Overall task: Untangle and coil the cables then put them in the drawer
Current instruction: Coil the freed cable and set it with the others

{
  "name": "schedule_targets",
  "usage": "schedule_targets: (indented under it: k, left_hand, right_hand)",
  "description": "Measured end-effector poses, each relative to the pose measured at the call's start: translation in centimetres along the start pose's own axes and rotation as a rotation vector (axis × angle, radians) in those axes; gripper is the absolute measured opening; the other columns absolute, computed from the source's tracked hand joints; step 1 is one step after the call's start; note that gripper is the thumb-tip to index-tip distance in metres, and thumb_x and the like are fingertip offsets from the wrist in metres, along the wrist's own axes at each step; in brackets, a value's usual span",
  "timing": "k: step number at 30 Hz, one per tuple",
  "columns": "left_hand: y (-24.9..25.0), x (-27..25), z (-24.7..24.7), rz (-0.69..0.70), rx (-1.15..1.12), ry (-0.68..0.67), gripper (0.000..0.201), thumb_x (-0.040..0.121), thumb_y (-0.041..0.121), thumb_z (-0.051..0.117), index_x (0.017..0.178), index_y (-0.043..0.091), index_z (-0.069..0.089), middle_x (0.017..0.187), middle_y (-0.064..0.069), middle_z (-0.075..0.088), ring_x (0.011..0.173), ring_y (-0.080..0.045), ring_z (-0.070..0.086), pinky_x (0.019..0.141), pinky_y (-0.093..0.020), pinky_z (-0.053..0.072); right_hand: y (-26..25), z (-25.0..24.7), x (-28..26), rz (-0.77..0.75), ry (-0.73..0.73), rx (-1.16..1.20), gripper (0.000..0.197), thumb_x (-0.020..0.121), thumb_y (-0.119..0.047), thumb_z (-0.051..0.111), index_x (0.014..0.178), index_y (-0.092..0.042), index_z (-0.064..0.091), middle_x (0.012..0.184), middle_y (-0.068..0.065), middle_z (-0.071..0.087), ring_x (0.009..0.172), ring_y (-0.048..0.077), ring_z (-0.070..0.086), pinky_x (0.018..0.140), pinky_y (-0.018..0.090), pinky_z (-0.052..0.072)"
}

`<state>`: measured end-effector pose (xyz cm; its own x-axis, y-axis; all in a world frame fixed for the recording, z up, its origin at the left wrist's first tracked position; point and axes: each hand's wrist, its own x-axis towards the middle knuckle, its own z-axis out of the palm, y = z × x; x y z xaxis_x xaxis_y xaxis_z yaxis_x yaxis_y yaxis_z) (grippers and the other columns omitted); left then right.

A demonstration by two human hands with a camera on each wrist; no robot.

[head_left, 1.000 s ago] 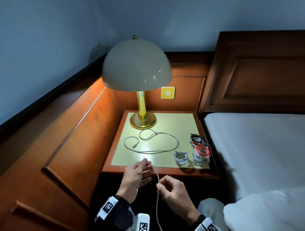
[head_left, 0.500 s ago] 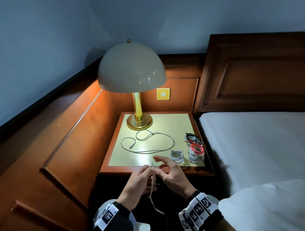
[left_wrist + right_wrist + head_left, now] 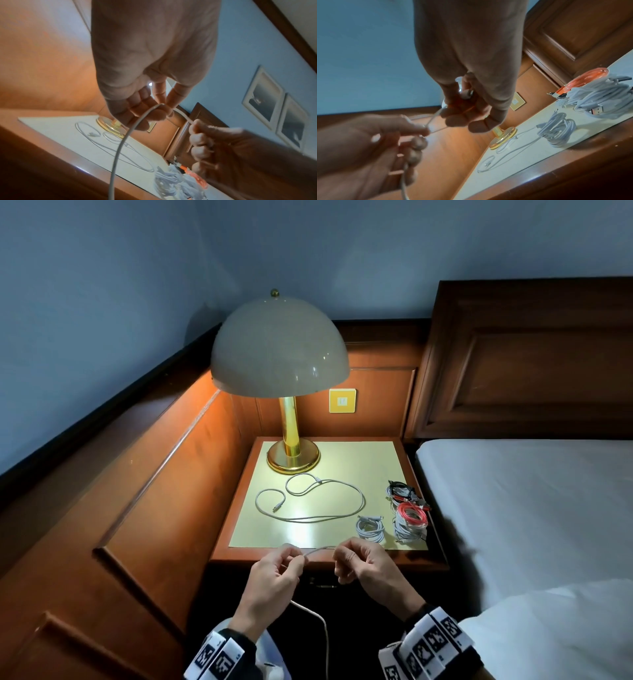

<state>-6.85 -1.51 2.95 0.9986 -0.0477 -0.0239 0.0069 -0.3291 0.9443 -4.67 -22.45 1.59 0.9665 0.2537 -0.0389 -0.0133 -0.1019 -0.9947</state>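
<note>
In front of the nightstand (image 3: 322, 558) I hold a white cable (image 3: 320, 549) stretched between both hands. My left hand (image 3: 298, 559) pinches it between thumb and fingers (image 3: 154, 115). From there the cable (image 3: 120, 148) hangs down toward my lap. My right hand (image 3: 342, 563) is curled round the other end, with the plug (image 3: 467, 93) inside the fingers (image 3: 462, 117). A loose white cable (image 3: 308, 501) lies spread on the top. A coiled white cable (image 3: 370, 529) and a bundle with a red coil (image 3: 411, 515) lie at the right. The drawer front is dark below the top.
A brass lamp with a dome shade (image 3: 281, 354) stands at the back left of the nightstand. Wood panelling (image 3: 154, 508) closes the left side and back. A bed with a white sheet (image 3: 531, 508) lies right. A yellow switch plate (image 3: 342, 400) is on the back panel.
My hands have drawn apart. The cable that stood upright between them now runs level from hand to hand, and the right hand has curled round its end.
</note>
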Motion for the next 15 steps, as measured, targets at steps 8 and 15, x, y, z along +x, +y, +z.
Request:
schedule_targets:
  k: [8,15]
  left_hand:
    - [0.1,0.8,1.7,0.169,-0.060,-0.021,0.013,0.101,0.025,0.061,0.099,0.021,0.073,0.086,0.006,0.075,0.085,-0.009,0.070,0.080,-0.028,0.054]
    - [-1.2,0.1,4.1,0.109,-0.164,-0.090,0.019,0.093,0.022,0.055,0.088,0.021,0.072,0.062,0.005,0.057,0.058,-0.007,0.051,0.062,-0.022,0.045]
  right_hand:
    - [-2.6,0.6,-2.0,0.123,-0.338,0.507,0.018,0.101,-0.016,0.054,0.105,-0.001,0.063,0.082,0.011,0.063,0.071,0.018,0.057,0.071,0.026,0.048]
    - [-3.5,1.7,-2.1,-0.009,-0.400,0.799,0.017,0.101,-0.009,0.056,0.105,0.008,0.058,0.093,0.021,0.062,0.078,0.027,0.059,0.076,0.034,0.049]
